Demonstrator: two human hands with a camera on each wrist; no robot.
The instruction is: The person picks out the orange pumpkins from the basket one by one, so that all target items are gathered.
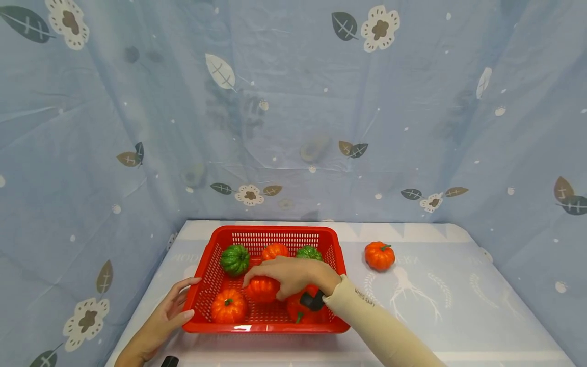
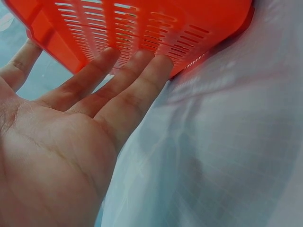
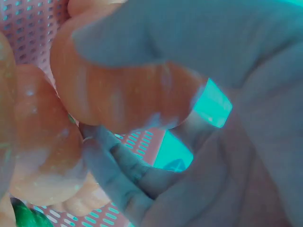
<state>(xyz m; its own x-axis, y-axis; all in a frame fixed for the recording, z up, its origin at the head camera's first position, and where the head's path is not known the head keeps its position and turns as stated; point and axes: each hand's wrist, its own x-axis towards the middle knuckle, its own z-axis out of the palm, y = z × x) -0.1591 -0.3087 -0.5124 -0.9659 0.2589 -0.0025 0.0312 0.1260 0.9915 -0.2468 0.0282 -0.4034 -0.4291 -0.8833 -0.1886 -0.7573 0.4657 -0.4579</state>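
Note:
A red plastic basket point(image 1: 265, 329) with slotted walls holds several small pumpkins. My right hand point(image 1: 291, 275) reaches into it and grips an orange pumpkin point(image 1: 262, 289); in the right wrist view, thumb and fingers curve around that pumpkin point(image 3: 128, 94). Beside it in the basket lie an orange pumpkin point(image 1: 229, 306) at the front left and another point(image 1: 275, 250) behind. A further orange pumpkin point(image 1: 298, 309) sits partly hidden under the right wrist. At the basket's left side, my left hand point(image 1: 160, 318) has its fingers extended, fingertips against the slotted wall point(image 2: 137, 28) in the left wrist view.
Two green pumpkins, one at the back left point(image 1: 235, 260) and one at the back right point(image 1: 309, 252), are in the basket. A lone orange pumpkin point(image 1: 379, 256) lies on the white patterned table point(image 1: 440, 326) to the right. Blue patterned curtains point(image 1: 293, 127) enclose the table.

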